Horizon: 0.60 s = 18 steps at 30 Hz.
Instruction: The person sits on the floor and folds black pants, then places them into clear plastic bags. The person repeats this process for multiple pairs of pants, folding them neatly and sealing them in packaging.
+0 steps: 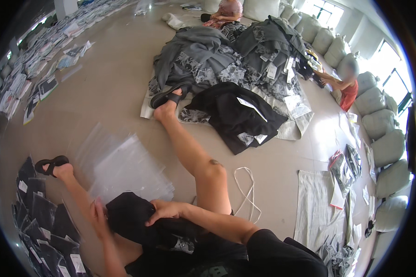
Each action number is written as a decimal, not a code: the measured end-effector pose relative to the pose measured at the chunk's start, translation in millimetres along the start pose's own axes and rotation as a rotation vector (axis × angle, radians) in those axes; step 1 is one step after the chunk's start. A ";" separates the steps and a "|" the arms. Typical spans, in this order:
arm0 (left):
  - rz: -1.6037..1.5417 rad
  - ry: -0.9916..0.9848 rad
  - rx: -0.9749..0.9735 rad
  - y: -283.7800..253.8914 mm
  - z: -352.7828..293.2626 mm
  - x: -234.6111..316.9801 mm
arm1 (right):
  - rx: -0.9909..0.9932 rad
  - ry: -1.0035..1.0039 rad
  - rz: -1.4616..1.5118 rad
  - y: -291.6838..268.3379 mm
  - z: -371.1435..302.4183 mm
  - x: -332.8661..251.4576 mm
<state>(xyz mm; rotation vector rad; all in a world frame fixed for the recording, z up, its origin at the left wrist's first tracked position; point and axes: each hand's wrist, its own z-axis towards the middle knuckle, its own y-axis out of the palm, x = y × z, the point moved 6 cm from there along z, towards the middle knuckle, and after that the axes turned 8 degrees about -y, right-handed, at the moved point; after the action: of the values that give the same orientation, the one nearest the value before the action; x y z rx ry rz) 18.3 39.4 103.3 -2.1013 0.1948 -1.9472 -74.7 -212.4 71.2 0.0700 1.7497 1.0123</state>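
Note:
A folded black garment [128, 216] lies bunched over my lap, between my spread legs. My right hand [165, 210] grips its right side, thumb on top of the cloth. At the garment's left edge is my left hand [98, 216], slightly blurred, its fingers stretched upward; I cannot tell whether they touch the cloth. Just beyond the garment, a spread stack of clear plastic bags [129, 166] rests on the floor. More black clothing [238, 113] with white tags lies heaped near my right foot.
Grey patterned garments [194, 55] form large piles ahead. Bagged black garments [41, 221] cover the floor at left. A white cord loop [245, 189] lies right of my knee. Stuffed white sacks [383, 147] line the right wall. Two people sit farther off, one in red [349, 97].

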 end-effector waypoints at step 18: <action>0.692 1.116 -0.268 86.4 -86.2 64.3 | 0.488 -0.304 -0.970 -36.2 38.2 31.4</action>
<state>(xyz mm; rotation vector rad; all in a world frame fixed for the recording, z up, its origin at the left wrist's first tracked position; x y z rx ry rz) -54.4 -70.0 145.4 -0.6049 1.2270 -2.3815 -42.9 -197.5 21.0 -0.2815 1.4353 -0.1296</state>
